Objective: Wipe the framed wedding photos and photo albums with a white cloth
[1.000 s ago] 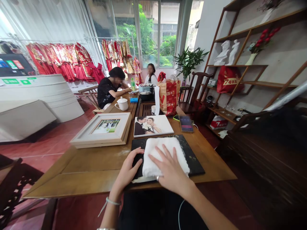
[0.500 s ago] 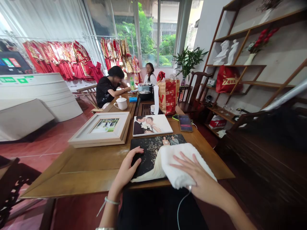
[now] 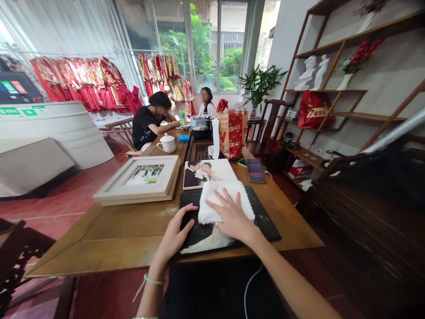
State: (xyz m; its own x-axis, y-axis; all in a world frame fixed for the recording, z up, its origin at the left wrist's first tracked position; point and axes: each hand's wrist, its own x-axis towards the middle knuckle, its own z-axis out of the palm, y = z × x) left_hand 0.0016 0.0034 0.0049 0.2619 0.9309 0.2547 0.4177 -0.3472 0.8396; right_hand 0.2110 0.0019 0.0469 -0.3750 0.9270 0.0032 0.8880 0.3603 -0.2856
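Note:
A dark photo panel (image 3: 264, 223) lies flat on the wooden table in front of me, near the front edge. On top of it rests a folded white towel (image 3: 206, 191), which hides much of the picture. My right hand (image 3: 230, 212) presses flat on the towel with its fingers spread. At the panel's left edge my left hand (image 3: 175, 230) rests with thumb and fingers apart, touching the panel. Just beyond the panel lies a second photo panel (image 3: 227, 170) with a couple in wedding clothes, partly behind the towel.
Left on the table (image 3: 133, 235) are stacked white picture frames (image 3: 108, 190). Farther back stand a white lidded cup (image 3: 167, 142) and a paper bag (image 3: 235, 135). A phone (image 3: 256, 171) lies on the right. Two people sit at the far end. A cable (image 3: 247, 288) hangs before me.
My right hand has moved the towel left and away from me, from the panel's right side to its upper middle. The panel's right part now shows. My left hand has stayed in place.

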